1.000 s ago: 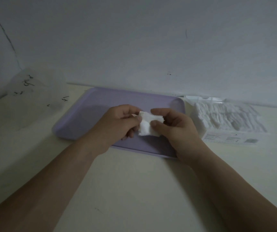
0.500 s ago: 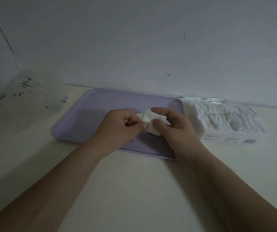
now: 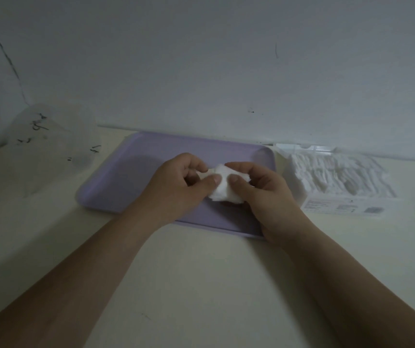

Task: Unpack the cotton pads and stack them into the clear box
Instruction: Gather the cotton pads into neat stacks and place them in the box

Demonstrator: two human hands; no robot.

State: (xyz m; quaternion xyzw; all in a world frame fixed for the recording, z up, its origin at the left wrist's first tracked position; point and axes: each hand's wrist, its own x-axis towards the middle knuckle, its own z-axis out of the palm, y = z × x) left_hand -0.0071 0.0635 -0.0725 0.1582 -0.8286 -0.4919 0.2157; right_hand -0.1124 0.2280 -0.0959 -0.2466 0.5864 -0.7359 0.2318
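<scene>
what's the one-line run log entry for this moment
hands: left hand and right hand both pinch cotton pads | where: above purple tray | clear box: right of tray, holds pads

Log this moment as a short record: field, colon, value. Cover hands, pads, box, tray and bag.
left hand: pinching the cotton pads
right hand: pinching the same pads from the other side
cotton pads: small white bunch, held above the tray
clear box: right of the tray, holds a row of white pads
purple tray: against the wall, nothing on its visible surface
plastic bag: left of the tray, looks empty
</scene>
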